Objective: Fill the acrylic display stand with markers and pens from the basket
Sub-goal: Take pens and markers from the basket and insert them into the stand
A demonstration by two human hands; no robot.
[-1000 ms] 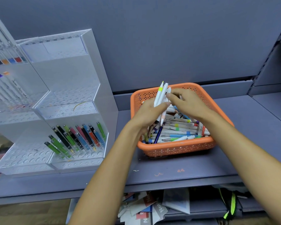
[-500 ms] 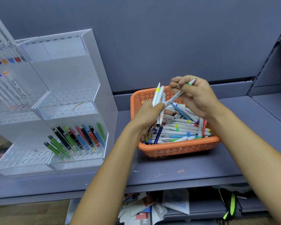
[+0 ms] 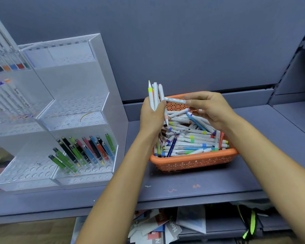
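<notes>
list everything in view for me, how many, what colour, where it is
basket: one, orange, on the shelf
loose markers: many, white with coloured bands, in the basket
display stand: one, clear, left of the basket
pens: over a dozen, mixed colours, display stand's bottom tier
second stand: one, clear, far left
tall markers: several, white, in the second stand
shelf: one, grey-blue, under it all
papers: heap, mixed, below the shelf
bundle of markers: three or four, white, upright in left hand
single marker: one, white, level in right hand
left hand: one, grips the bundle of markers above the basket
right hand: one, fingers pinch the single marker
</notes>
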